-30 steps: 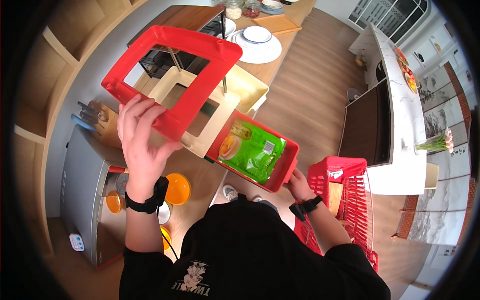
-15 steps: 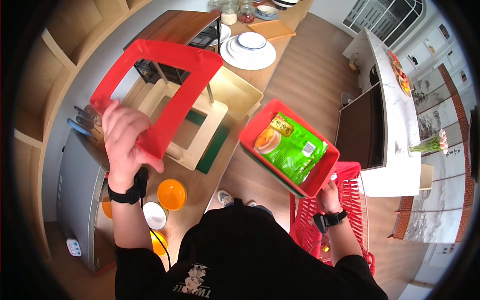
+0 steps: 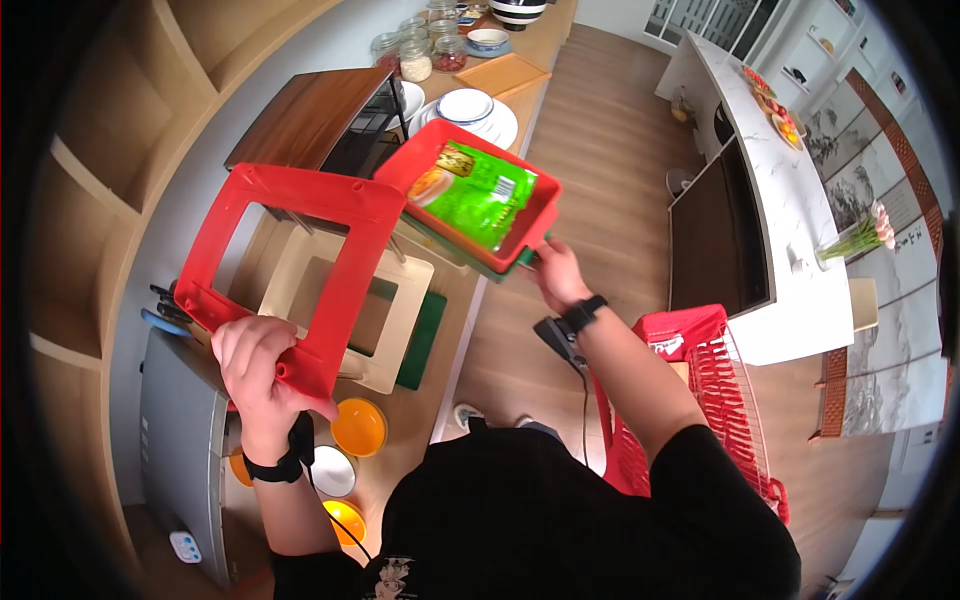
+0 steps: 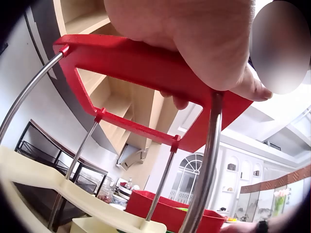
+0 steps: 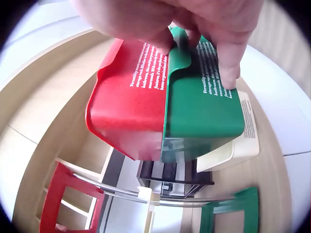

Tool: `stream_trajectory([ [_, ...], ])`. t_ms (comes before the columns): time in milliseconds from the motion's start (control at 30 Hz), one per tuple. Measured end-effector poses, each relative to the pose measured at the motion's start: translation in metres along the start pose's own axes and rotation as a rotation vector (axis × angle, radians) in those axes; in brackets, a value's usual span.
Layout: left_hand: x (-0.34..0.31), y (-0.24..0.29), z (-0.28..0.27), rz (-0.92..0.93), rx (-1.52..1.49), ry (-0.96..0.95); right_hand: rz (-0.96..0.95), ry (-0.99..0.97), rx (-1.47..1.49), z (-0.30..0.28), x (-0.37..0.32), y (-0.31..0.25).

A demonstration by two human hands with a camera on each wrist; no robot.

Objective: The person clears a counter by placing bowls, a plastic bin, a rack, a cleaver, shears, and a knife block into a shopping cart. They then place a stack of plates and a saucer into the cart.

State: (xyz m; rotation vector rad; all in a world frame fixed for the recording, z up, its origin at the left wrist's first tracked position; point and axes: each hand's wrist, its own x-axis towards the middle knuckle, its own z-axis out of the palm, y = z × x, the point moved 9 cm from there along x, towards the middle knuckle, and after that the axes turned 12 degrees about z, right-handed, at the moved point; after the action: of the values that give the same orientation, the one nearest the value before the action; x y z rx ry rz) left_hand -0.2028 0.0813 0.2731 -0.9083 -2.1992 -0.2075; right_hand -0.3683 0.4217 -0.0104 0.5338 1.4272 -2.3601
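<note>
Seemingly to steady the rack (image 3: 410,315), the left hand (image 3: 255,372) grips its red top frame (image 3: 350,290). Nearby, the right hand (image 3: 562,275) pinches the red bin (image 3: 545,200) and green bin (image 5: 204,111) at one end, probably keeping both together; a green packet (image 3: 480,200) lies in the red bin.

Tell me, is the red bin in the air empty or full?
Neither: the red bin has a bright green packet lying inside, with some bare red bottom showing beside it.

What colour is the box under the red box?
The lower box is green with white writing; it shows best in the right wrist view.
</note>
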Motion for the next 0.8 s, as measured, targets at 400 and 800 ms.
stream_trajectory([
  [400,0.000,0.000,0.001,-0.023,0.005,-0.002,0.078,0.057,-0.026,0.040,0.062,0.027],
  [800,0.000,-0.002,0.003,-0.006,0.017,0.014,0.036,0.324,-0.393,0.028,0.123,0.039],
])
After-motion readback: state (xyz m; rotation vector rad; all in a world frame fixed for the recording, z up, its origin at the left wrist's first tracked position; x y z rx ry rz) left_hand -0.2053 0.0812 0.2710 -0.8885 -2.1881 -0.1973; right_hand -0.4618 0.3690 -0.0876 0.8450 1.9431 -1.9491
